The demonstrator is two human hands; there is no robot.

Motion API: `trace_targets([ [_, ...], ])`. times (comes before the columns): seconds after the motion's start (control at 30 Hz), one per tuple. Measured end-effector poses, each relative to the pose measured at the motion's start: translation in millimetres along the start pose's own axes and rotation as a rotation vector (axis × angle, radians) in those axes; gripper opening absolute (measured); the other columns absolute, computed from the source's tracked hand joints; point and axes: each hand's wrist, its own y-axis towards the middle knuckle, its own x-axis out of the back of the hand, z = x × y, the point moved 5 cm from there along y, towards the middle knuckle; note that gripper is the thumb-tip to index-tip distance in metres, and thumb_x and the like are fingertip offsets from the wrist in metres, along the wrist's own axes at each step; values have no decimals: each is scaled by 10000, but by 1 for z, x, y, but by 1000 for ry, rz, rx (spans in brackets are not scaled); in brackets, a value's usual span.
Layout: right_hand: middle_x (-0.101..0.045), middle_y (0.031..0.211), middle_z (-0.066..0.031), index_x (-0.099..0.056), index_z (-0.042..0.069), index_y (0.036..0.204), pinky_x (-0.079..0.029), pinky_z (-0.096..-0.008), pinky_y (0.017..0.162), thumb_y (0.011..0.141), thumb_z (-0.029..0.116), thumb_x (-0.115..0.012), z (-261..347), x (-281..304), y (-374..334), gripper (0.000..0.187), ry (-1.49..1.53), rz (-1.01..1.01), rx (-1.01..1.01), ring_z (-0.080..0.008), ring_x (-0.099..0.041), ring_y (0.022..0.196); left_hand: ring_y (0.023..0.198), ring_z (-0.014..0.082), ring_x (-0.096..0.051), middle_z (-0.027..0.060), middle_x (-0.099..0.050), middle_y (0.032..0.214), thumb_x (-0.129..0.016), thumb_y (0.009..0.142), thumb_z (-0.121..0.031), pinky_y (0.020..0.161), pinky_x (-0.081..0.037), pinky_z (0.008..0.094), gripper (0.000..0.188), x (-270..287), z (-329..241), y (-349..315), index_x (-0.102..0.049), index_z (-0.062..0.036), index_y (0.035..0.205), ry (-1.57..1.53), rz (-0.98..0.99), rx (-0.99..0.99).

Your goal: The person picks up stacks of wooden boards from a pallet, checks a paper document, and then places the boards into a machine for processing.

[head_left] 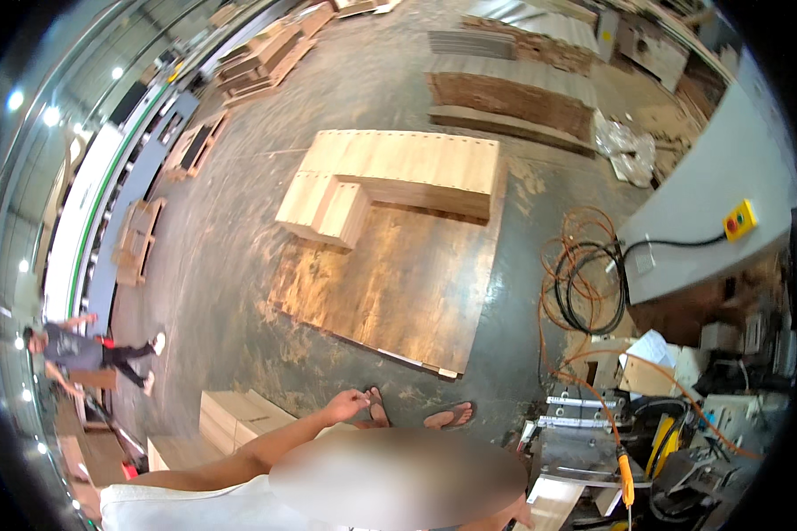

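Observation:
My left hand (346, 406) reaches out above the floor beside my left foot. Its fingers are loosely bent and a little apart, and I see nothing held in them. Only a sliver of my right hand (522, 512) shows at the lower edge, beside a pale wooden board (555, 503) by the machine; its fingers are mostly hidden. Ahead on the floor lies a large brown wooden sheet (398, 283). Stacks of light wooden panels (407, 159) stand along its far edge, with shorter stacks (323, 210) at its left corner.
Cartons (239, 420) stand to my left. A person (80, 347) walks beyond them, near a long machine (106, 212). Coiled hoses (584, 283) lie at right, beside a grey cabinet (708, 203) and a metal workbench (580, 451). Large board stacks (514, 97) stand at the back.

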Motion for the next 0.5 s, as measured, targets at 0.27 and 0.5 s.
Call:
trace_targets([
  [0.27,-541,1206,-162,-421,3,1353,-429,-442,979,841,667,-548,-28,-112,-80,848,-260,238,50,-312,-534,1117,1057,368,-600,184,-662,1081,-602,855,-441,903,-470,415,411,33,94,17,-713,-74,1002,-42,-13,-65],
  [0.5,-531,1236,-168,-419,11,1366,-424,-457,988,852,653,-540,-132,-202,-170,831,-451,445,33,-318,-524,1141,1024,371,-619,204,-673,1039,-577,871,-409,899,-454,456,403,100,162,-19,-723,-39,936,-100,-74,-21],
])
